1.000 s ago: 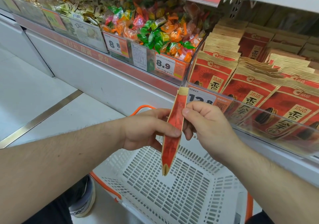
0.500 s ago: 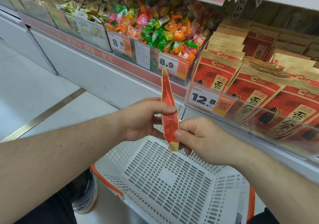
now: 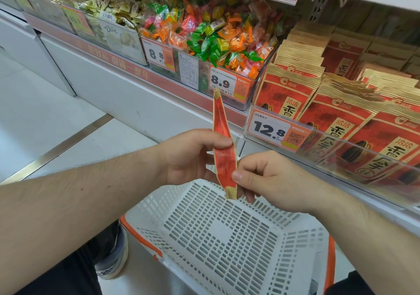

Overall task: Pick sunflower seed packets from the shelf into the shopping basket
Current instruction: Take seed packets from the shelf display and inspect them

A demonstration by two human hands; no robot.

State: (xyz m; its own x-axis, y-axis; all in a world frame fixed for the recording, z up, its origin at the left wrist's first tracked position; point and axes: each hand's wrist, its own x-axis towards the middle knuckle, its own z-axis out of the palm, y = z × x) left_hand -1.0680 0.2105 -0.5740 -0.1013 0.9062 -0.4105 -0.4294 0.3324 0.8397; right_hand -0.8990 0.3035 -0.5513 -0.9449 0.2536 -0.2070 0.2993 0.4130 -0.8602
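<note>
A red sunflower seed packet [image 3: 223, 154] stands edge-on and upright above the white shopping basket [image 3: 218, 233]. My left hand [image 3: 193, 156] pinches its middle from the left. My right hand [image 3: 270, 181] pinches its lower end between thumb and fingers. The basket holds nothing that I can see. Rows of the same red and tan seed packets [image 3: 336, 113] stand on the shelf at the right, behind a clear plastic front with a 12.8 price tag [image 3: 276, 131].
Left of the packets, clear bins hold bright wrapped candies [image 3: 211, 38] and pale gold-wrapped sweets [image 3: 109, 11]. A white shelf base [image 3: 118, 90] runs below. The basket has orange handles [image 3: 330, 260]. A shoe [image 3: 113, 258] stands on the white tiled floor beside it.
The packet has been turned end over end between both hands, then held nearly still. My right hand slid from its top to its lower end.
</note>
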